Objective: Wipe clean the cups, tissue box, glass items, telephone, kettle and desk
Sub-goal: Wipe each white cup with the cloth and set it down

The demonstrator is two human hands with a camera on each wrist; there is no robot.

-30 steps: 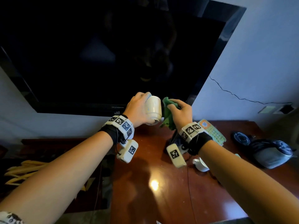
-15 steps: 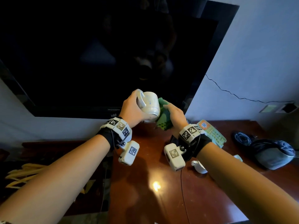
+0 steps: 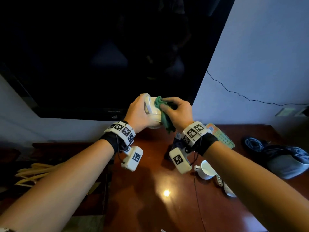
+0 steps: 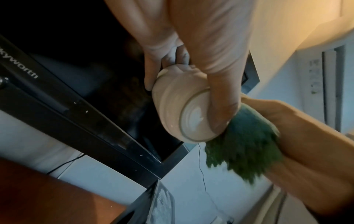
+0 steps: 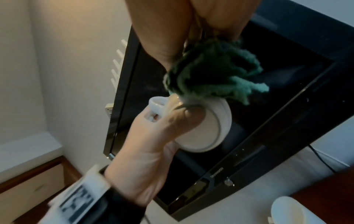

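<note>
My left hand [image 3: 142, 113] grips a white ceramic cup [image 3: 153, 113] in the air above the back of the desk, in front of the television. The cup [image 4: 184, 109] lies on its side with its foot ring towards the left wrist camera and its handle [image 5: 156, 106] up by my left fingers. My right hand [image 3: 177, 113] holds a bunched green cloth [image 3: 164, 114] and presses it against the cup's side. The cloth [image 5: 210, 74] covers the top of the cup [image 5: 203, 128] in the right wrist view.
A reddish wooden desk [image 3: 158, 198] lies below. On it stand a second white cup [image 3: 206, 169], a telephone with a green keypad [image 3: 222, 138] and coiled cord, and a dark bag [image 3: 284, 158] at the right. The black television [image 3: 108, 56] hangs behind. Yellow hangers [image 3: 31, 173] lie at the left.
The cup has been turned in my left hand so its handle faces up. My right hand has come over with the cloth onto the cup's side. Both hands sit slightly higher.
</note>
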